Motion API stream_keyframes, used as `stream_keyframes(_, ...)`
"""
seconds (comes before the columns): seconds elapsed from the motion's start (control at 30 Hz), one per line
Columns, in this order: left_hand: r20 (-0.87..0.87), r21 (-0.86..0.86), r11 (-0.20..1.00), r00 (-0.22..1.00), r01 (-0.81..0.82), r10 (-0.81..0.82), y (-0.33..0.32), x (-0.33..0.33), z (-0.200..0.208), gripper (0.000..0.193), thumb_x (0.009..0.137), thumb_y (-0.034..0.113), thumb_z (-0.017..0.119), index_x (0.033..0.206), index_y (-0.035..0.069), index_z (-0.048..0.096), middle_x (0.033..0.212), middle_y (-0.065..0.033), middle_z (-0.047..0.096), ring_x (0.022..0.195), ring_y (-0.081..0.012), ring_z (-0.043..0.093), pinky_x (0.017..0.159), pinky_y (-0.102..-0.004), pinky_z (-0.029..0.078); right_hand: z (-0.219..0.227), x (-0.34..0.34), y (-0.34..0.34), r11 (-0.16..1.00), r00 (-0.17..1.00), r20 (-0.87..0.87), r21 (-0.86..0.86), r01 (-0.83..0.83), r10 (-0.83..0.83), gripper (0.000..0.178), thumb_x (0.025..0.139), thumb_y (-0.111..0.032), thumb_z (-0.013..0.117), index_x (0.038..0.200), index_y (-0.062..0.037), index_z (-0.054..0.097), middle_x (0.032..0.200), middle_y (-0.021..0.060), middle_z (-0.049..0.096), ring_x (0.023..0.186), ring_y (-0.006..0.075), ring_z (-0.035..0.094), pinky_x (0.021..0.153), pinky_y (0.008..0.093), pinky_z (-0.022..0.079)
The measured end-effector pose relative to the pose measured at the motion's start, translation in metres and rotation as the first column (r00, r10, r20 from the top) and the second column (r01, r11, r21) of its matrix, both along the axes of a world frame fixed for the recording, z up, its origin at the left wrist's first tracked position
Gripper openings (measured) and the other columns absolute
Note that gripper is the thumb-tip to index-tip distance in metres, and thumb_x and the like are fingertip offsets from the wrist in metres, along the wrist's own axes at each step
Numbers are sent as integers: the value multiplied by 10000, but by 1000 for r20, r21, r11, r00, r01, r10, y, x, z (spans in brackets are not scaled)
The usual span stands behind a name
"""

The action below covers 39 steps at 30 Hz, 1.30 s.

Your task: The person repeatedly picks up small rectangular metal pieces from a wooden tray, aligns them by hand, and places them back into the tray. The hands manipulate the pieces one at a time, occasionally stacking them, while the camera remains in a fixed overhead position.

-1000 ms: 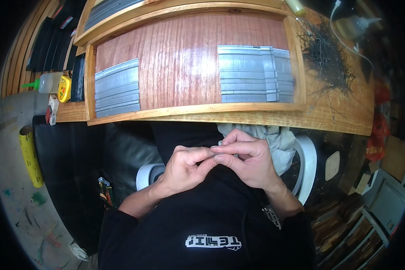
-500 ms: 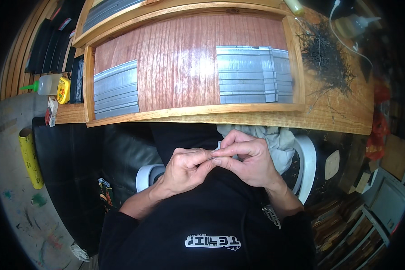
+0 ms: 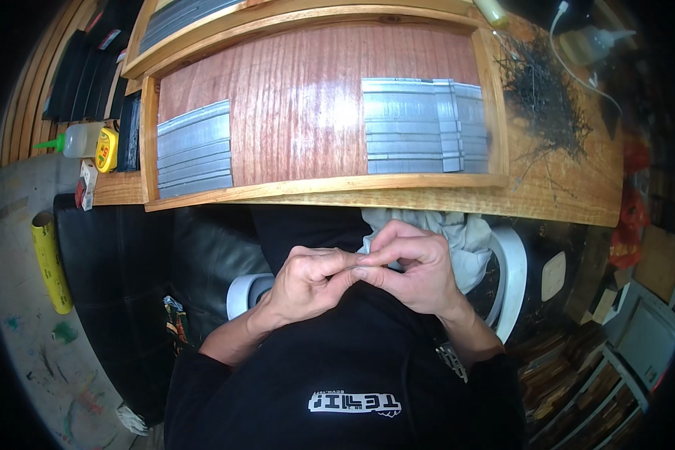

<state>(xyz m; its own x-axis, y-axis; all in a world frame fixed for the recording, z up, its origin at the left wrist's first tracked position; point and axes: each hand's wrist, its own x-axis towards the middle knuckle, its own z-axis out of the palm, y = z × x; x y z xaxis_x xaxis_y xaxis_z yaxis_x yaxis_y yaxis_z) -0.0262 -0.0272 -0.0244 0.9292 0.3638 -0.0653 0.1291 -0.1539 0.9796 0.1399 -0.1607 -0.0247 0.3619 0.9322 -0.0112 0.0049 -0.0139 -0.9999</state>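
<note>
Both hands meet over my lap, in front of the wooden table. My left hand (image 3: 313, 279) is closed, thumb and index finger pinched together. Against those fingertips press the thumb and fingers of my right hand (image 3: 415, 268), which is also closed in a pinch. Whatever lies between the fingertips is too small and covered to name. Beyond the hands, a shallow wooden tray (image 3: 322, 184) holds thin grey strips in two groups: one stack (image 3: 195, 150) at its left end and a wider stack (image 3: 405, 127) at its right.
A tangle of thin black wires (image 3: 544, 97) lies on the table right of the tray. At the left stand a green-tipped bottle (image 3: 81, 141) and a yellow container (image 3: 106, 150). A yellow tube (image 3: 51, 262) lies farther left. A pale cloth (image 3: 461, 247) hangs by the chair arm (image 3: 510, 277).
My right hand has shifted very slightly, its index finger now bent closer to the thumb. The left hand stays almost in place, and the tray's strips look the same.
</note>
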Motion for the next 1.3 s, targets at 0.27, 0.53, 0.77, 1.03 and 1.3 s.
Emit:
stream_keyframes(0.27, 43, -76, 994, 996, 76, -73, 7, 1, 0, 198, 884, -19, 757, 1079, -53, 762, 853, -205, 754, 759, -316, 763, 670, -345, 583, 8, -6, -2, 999, 996, 78, 30, 30, -32, 142, 817, 8, 859, 938, -2, 786, 883, 57, 677, 719, 109, 657, 591, 227, 507)
stream_keyframes(0.53, -8, -50, 994, 995, 98, -99, 9, 3, -1, 64, 878, -7, 764, 916, -46, 730, 724, -192, 669, 607, -312, 673, 554, -358, 494, 9, -10, -1, 999, 996, 81, 7, 35, -36, 204, 802, 35, 860, 992, -20, 809, 870, 45, 669, 724, 106, 629, 601, 232, 487)
stream_keyframes(0.77, -10, -65, 996, 998, 57, -58, 4, 6, -2, 81, 889, 6, 745, 848, -44, 695, 675, -191, 630, 559, -318, 635, 528, -356, 472, 7, -13, -2, 996, 993, 91, -54, 75, -70, 208, 776, 15, 893, 966, -24, 818, 842, 38, 664, 713, 104, 612, 598, 239, 468)
stream_keyframes(1.03, 38, -34, 999, 999, 24, -23, 1, 8, -4, 80, 882, -5, 738, 830, -44, 690, 671, -190, 624, 555, -321, 628, 520, -354, 468, 9, -15, 0, 995, 968, 228, 10, 104, -103, 164, 799, -32, 893, 937, -7, 807, 828, 45, 645, 697, 115, 600, 587, 242, 459)
stream_keyframes(1.3, 11, -151, 985, 996, 88, -87, 11, 11, -3, 83, 924, 35, 755, 972, -30, 770, 805, -194, 741, 696, -251, 755, 614, -333, 558, -2, -18, -3, 988, 972, 193, 98, 118, -136, 206, 888, -63, 834, 1063, 26, 771, 894, 86, 630, 712, 160, 604, 596, 272, 478)
